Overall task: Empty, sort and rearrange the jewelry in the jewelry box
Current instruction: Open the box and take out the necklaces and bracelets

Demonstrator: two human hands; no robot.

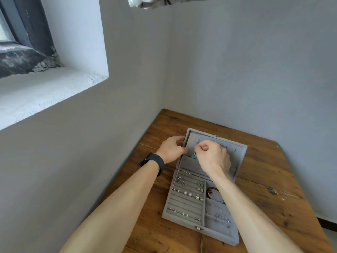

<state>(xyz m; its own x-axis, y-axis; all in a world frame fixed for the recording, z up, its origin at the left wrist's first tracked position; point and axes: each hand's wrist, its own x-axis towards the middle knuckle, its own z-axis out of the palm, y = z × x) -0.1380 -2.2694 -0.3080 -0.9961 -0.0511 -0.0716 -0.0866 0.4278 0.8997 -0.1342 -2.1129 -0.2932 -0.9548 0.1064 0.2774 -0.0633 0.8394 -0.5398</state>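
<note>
— On the worktop (264, 179), tight in the wall corner: jewelry box (182, 219) open, lid (238, 152) propped upright. Status on the hands?

— Right hand (213, 156) pinches a necklace (177, 175) between thumb and forefinger, high in the lid, just beside a hook (197, 140). Left hand (171, 150) has its fingers curled round the lid's left edge, bracing it. Can't tell if it also touches the chain.

— Where does the chain run?

— The teal pendant (194, 156) hangs above the lid pocket (189, 164). A thin strand drops down the lid's left side toward the tray and ends near the earrings (187, 193) in the slotted rows.

— Tray looks sorted already?

— Mostly, going by the layout. Earrings sit in rows, bracelets (213, 190) in the right-hand compartments. Necklace hanging looks like the step in hand.

— Risks?

— 1) The loose strand snags an earring post; any upward pull then drags a pair out of its slot.
2) The pinch is fine and the chain is thin. If it slips, the necklace falls in a heap into the pocket and probably knots.
3) The lid appears to rely on the left hand. Pushing at the hook without that brace could tip it back or shift the box.
4) The hook is small and partly hidden by the fingers, so it is easy to miss.
</note>
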